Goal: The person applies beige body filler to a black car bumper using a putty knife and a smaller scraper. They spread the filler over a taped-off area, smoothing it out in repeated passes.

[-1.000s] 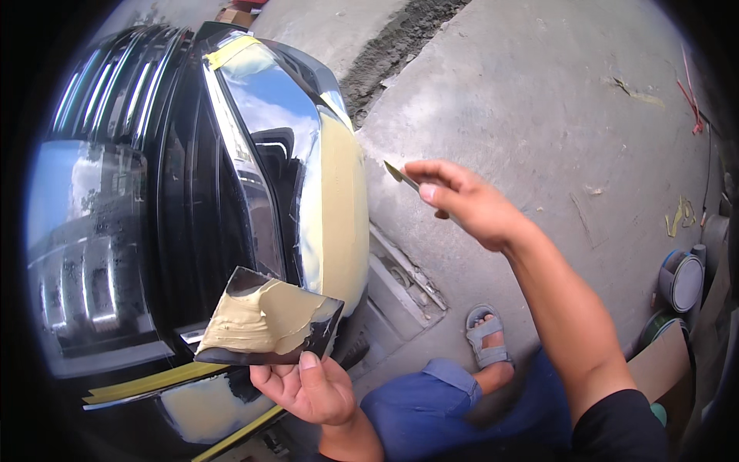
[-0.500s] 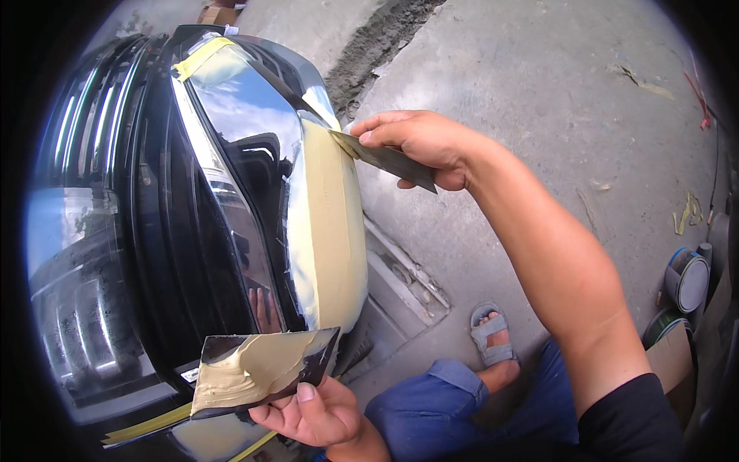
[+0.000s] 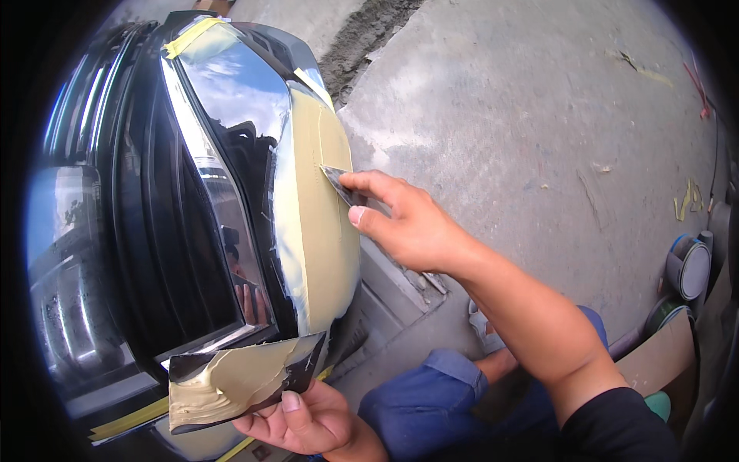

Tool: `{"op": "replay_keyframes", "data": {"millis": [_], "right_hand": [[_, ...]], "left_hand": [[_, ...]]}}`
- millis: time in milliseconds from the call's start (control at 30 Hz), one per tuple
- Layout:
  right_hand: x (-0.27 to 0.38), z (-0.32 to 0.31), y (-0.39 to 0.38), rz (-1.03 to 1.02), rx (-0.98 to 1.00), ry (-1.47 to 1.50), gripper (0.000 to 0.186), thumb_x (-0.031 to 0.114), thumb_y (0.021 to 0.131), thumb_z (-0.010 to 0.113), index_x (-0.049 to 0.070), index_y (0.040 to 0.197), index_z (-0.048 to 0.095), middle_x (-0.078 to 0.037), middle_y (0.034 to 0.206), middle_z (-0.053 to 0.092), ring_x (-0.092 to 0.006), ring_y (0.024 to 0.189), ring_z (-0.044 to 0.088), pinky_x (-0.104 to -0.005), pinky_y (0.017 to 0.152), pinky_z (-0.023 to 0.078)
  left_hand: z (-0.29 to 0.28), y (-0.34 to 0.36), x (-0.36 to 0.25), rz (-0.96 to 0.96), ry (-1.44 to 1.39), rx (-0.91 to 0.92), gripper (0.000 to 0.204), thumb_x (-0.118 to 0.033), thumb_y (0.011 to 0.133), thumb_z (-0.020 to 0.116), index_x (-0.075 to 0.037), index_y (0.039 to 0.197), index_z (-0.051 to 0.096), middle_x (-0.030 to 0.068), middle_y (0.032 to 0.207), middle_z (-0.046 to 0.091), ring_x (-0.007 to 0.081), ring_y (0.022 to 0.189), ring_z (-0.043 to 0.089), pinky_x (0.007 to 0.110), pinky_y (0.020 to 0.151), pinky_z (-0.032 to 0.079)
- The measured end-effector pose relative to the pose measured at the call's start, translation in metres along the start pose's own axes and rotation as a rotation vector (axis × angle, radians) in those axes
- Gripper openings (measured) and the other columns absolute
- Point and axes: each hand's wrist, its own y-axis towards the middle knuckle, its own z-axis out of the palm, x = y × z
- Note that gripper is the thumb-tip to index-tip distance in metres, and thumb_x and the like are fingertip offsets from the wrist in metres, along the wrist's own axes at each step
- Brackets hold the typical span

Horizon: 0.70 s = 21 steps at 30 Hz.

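Note:
My right hand (image 3: 404, 223) grips a thin metal spreader (image 3: 336, 181), its blade touching the long strip of pale yellow putty (image 3: 312, 269) on a black car's front corner. Left of that strip is a glossy lamp panel (image 3: 239, 88) with yellow masking tape (image 3: 192, 35) across its upper end. Low in the view my left hand (image 3: 304, 420) holds a dark square board (image 3: 239, 373) smeared with cream putty, tilted in front of the black grille (image 3: 123, 231).
Cracked concrete floor (image 3: 523, 115) lies right of the car, with a rough trench (image 3: 362, 31) at the top and a drain channel (image 3: 396, 277) beside the bumper. Paint cans (image 3: 685, 269), cardboard (image 3: 654, 354) and tape scraps (image 3: 685, 200) are at the right edge.
My right hand and spreader have moved from above the floor onto the putty strip, then further down along it. My left hand and board have shifted slightly down and left.

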Motion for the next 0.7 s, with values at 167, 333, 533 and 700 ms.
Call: {"op": "replay_keyframes", "data": {"millis": [167, 333, 533, 700], "right_hand": [[-0.016, 0.024, -0.035, -0.077, -0.067, -0.057, 0.045, 0.017, 0.089, 0.057, 0.004, 0.132, 0.050, -0.013, 0.129, 0.055, -0.0284, 0.119, 0.049, -0.0365, 0.098, 0.041], [-0.035, 0.046, -0.064, -0.169, -0.103, -0.052, 0.045, 0.013, 0.086, 0.058, 0.003, 0.130, 0.050, -0.014, 0.130, 0.055, -0.0300, 0.118, 0.049, -0.0378, 0.099, 0.040], [-0.053, 0.036, -0.087, -0.273, -0.030, -0.167, 0.046, 0.007, 0.083, 0.059, 0.001, 0.128, 0.051, -0.016, 0.128, 0.056, -0.0332, 0.114, 0.051, -0.0395, 0.100, 0.039], [-0.034, 0.020, -0.042, -0.598, -0.178, -0.249, 0.048, 0.006, 0.085, 0.054, 0.001, 0.133, 0.047, -0.014, 0.134, 0.052, -0.0313, 0.117, 0.049, -0.0389, 0.102, 0.037]], "left_hand": [[-0.021, -0.006, -0.001, 0.066, 0.065, -0.009, 0.054, 0.001, 0.077, 0.045, 0.016, 0.128, 0.041, 0.0243, 0.140, 0.035, 0.0280, 0.126, 0.042, 0.040, 0.102, 0.043], [-0.037, -0.013, -0.004, 0.070, 0.019, -0.037, 0.050, 0.001, 0.077, 0.044, 0.017, 0.125, 0.045, 0.0243, 0.142, 0.032, 0.0283, 0.128, 0.041, 0.040, 0.102, 0.042], [-0.036, -0.017, -0.009, 0.072, 0.011, -0.042, 0.064, 0.002, 0.076, 0.043, 0.011, 0.137, 0.027, 0.0262, 0.140, 0.037, 0.0342, 0.125, 0.046, 0.044, 0.106, 0.039], [-0.033, -0.018, -0.014, 0.028, 0.002, -0.055, 0.066, 0.003, 0.075, 0.042, 0.009, 0.139, 0.025, 0.0275, 0.139, 0.039, 0.0366, 0.126, 0.045, 0.046, 0.106, 0.038]]}}
